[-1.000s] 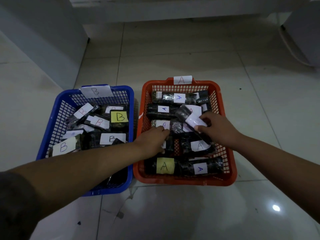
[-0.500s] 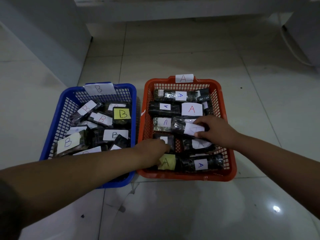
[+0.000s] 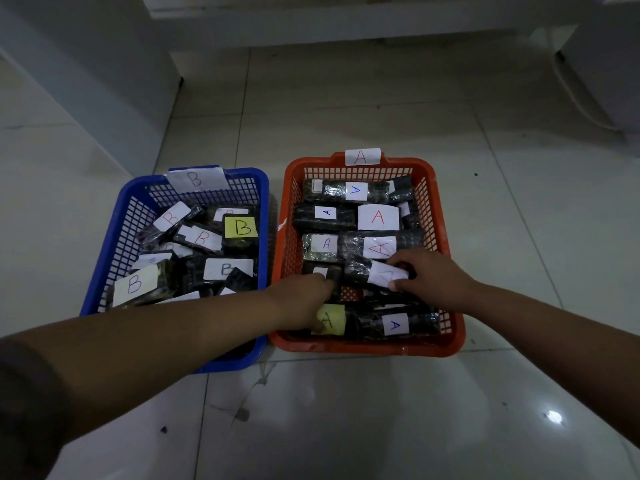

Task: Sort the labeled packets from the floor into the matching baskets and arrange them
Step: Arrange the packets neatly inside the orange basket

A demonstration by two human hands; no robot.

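Observation:
An orange basket [image 3: 446, 216] tagged A stands on the right, holding several dark packets with A labels in rows. Beside it on the left, a blue basket [image 3: 114, 237] tagged B holds several dark B packets lying loosely. My right hand [image 3: 429, 282] is inside the orange basket, fingers closed on a dark packet with a white A label [image 3: 360, 271]. My left hand [image 3: 304, 303] reaches over the blue basket's corner into the orange one, fingers curled on a packet [image 3: 322, 270] by the yellow A label [image 3: 334, 318]; how it grips is hidden.
Both baskets rest on a pale tiled floor [image 3: 346, 410]. A white wall corner [image 3: 104, 81] rises behind the blue basket. A white unit with a cable [image 3: 575, 98] stands at the far right. No loose packets show on the floor.
My right hand has drawn its A packet down toward the near part of the orange basket, uncovering another A label behind it. My left hand has slid slightly nearer the yellow label.

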